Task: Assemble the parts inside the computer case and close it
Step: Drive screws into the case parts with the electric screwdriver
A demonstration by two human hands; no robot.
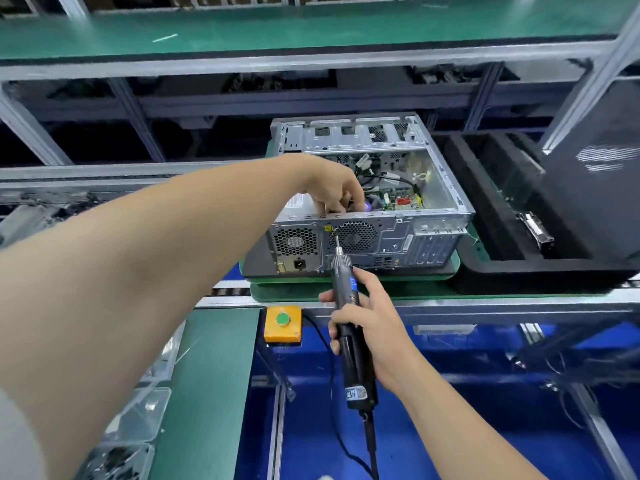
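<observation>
An open silver computer case (429, 233) lies on its side on a green pallet (346, 289), rear panel toward me, with a motherboard and cables showing inside. My left hand (332, 188) reaches over the rear top edge, fingers curled down onto something inside the case; what they hold is hidden. My right hand (367, 320) grips a black electric screwdriver (349, 327). Its bit touches the rear panel at the lower left corner of the round fan grille (353, 237).
A black foam tray (491, 216) with a metal part sits right of the case, under a dark tilted panel (595, 157). An orange box with a green button (282, 323) is mounted on the conveyor rail. Clear bins (138, 420) stand lower left. A green shelf spans above.
</observation>
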